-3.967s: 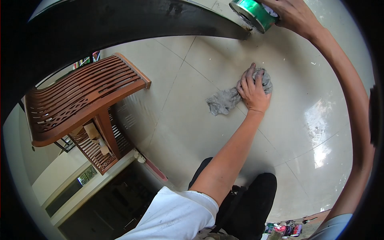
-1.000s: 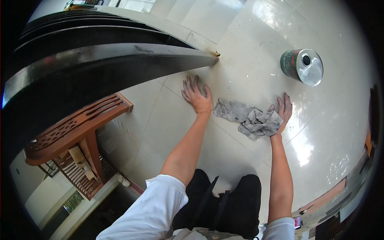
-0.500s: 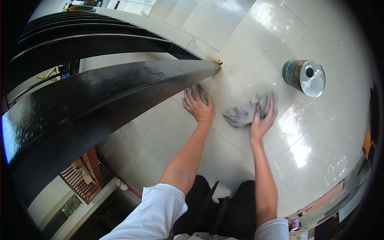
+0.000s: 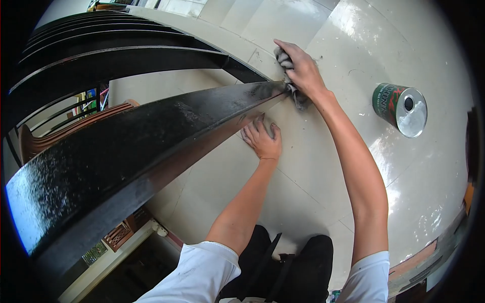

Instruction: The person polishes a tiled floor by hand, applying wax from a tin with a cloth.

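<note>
My right hand (image 4: 303,69) is closed around a crumpled grey rag (image 4: 299,101). It presses the rag against the floor end of a glossy black metal post (image 4: 166,113), and part of the cloth is hidden under my palm. Below the post, my left hand (image 4: 263,140) rests on the pale tiled floor (image 4: 298,174) with its fingers apart and nothing held. Grey smudges mark its fingertips, which lie close to the post's lower side.
A green and red metal can (image 4: 388,105) with a round dark opening in its silvery end stands on the floor to the right. More black railing bars (image 4: 126,56) run across the upper left. Brown slatted wooden furniture (image 4: 76,131) shows behind them.
My right hand has carried the rag from the floor up and left to the foot of the post. My left hand stays on the floor, while the whole view has shifted slightly.
</note>
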A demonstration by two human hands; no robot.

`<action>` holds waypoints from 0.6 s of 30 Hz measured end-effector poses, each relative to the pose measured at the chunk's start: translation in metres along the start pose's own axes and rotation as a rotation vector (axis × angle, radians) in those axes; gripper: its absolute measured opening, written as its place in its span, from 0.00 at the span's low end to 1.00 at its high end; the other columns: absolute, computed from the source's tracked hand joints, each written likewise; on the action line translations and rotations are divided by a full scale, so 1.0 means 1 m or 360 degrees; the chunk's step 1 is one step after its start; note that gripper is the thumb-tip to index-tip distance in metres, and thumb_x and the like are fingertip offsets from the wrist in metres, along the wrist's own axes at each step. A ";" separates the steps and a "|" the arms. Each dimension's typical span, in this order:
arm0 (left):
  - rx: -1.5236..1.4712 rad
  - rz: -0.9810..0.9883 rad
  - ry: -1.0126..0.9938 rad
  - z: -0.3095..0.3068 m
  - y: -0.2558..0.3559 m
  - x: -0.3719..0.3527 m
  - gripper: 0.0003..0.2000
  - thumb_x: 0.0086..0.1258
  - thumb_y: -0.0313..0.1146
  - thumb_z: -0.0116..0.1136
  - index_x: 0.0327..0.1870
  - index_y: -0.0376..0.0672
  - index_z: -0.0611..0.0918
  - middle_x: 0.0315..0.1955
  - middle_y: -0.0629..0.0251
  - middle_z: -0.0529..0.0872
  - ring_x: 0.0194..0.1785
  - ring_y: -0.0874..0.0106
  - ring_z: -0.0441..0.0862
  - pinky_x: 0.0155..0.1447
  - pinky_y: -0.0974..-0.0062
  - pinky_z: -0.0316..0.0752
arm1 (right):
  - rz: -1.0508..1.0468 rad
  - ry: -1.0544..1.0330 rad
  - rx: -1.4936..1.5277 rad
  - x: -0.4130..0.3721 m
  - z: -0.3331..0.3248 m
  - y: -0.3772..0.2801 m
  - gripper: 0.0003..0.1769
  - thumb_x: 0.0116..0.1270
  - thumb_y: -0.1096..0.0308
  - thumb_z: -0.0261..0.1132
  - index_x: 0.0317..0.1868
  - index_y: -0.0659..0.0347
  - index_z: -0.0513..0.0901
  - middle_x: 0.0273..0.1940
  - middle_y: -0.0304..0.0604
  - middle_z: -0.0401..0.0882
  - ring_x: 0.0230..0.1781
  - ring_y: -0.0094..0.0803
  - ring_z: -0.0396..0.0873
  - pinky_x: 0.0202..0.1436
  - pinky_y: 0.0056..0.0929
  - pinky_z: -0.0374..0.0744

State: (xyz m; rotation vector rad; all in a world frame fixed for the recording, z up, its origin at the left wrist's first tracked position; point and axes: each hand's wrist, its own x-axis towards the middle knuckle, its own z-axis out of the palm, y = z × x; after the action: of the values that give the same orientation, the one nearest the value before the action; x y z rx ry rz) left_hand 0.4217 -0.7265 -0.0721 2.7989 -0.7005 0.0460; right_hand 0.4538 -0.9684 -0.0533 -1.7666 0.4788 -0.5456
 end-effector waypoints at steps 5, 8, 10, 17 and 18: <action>0.0013 -0.0014 0.0000 0.000 -0.001 0.000 0.24 0.64 0.36 0.55 0.63 0.46 0.75 0.72 0.56 0.65 0.76 0.54 0.57 0.77 0.48 0.45 | -0.0220 -0.0324 -0.0002 0.056 0.037 -0.003 0.25 0.52 0.83 0.63 0.53 0.61 0.83 0.50 0.52 0.84 0.54 0.45 0.81 0.57 0.39 0.80; -0.0006 0.0003 -0.0002 0.000 0.001 0.002 0.23 0.64 0.36 0.54 0.63 0.46 0.75 0.72 0.56 0.65 0.76 0.53 0.57 0.77 0.48 0.45 | -0.0287 -0.0529 -0.0458 0.068 0.055 0.015 0.23 0.53 0.81 0.65 0.51 0.58 0.84 0.49 0.49 0.84 0.53 0.45 0.81 0.54 0.39 0.81; -0.0008 0.0000 -0.0006 -0.001 0.000 0.000 0.24 0.64 0.36 0.54 0.63 0.46 0.75 0.72 0.56 0.65 0.76 0.53 0.57 0.77 0.48 0.45 | -0.0326 -0.0494 -0.0484 0.060 0.050 0.019 0.21 0.53 0.80 0.67 0.50 0.55 0.85 0.46 0.47 0.85 0.51 0.45 0.82 0.53 0.39 0.81; -0.0017 0.0013 -0.0018 0.000 0.000 0.001 0.25 0.65 0.37 0.55 0.65 0.46 0.74 0.71 0.56 0.66 0.76 0.53 0.57 0.77 0.47 0.44 | -0.0221 -0.0771 -0.0754 0.011 -0.023 0.000 0.20 0.49 0.80 0.66 0.46 0.58 0.86 0.47 0.42 0.84 0.50 0.44 0.78 0.54 0.38 0.79; -0.0001 0.0010 -0.0022 0.000 -0.001 0.000 0.25 0.65 0.37 0.55 0.65 0.46 0.74 0.71 0.56 0.66 0.76 0.53 0.57 0.77 0.47 0.44 | -0.0162 -0.0784 -0.0789 -0.001 -0.036 -0.001 0.20 0.50 0.80 0.66 0.46 0.58 0.86 0.47 0.42 0.84 0.50 0.44 0.77 0.54 0.38 0.78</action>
State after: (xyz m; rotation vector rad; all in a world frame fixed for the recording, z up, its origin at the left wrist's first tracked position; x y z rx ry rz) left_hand 0.4220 -0.7255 -0.0721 2.7992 -0.7128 0.0274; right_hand 0.4317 -0.9954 -0.0444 -2.3189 0.1816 -0.0402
